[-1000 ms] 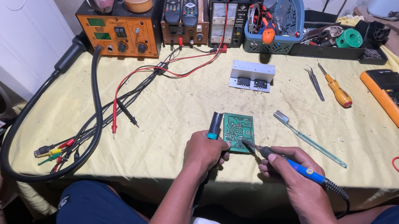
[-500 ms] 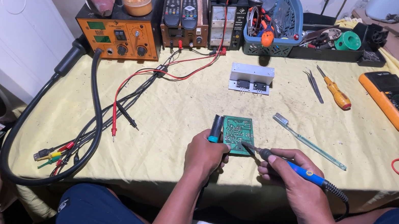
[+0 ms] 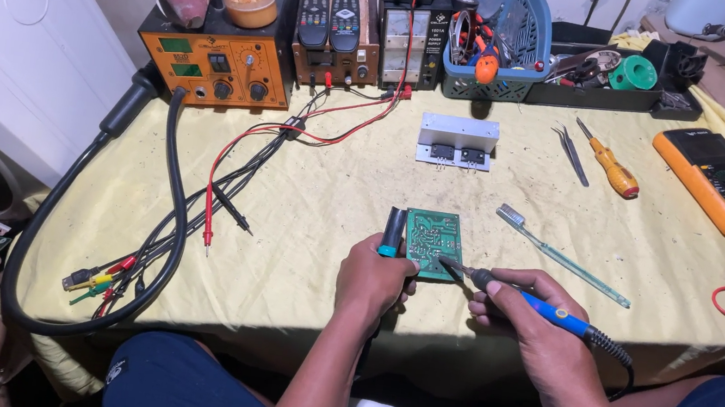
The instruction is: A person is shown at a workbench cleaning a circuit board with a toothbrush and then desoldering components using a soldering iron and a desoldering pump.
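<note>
Little has shifted since half a second ago — both hands keep their places over the green circuit board (image 3: 433,243) lying flat on the yellow tabletop (image 3: 314,216). The step looks like soldering: the right hand (image 3: 533,324), its grip pinching the blue-handled soldering iron (image 3: 535,307) pen-style, touches the tip to the board's near edge. The left hand (image 3: 376,280), its grip closed round a dark upright tool (image 3: 392,232) beside the board, must stay steady — the next touch calls for fine aim.

Orange multimeter (image 3: 722,182), screwdriver (image 3: 610,163), tweezers (image 3: 571,155), toothbrush (image 3: 561,255), blue basket (image 3: 496,27), two remotes (image 3: 330,15)
</note>
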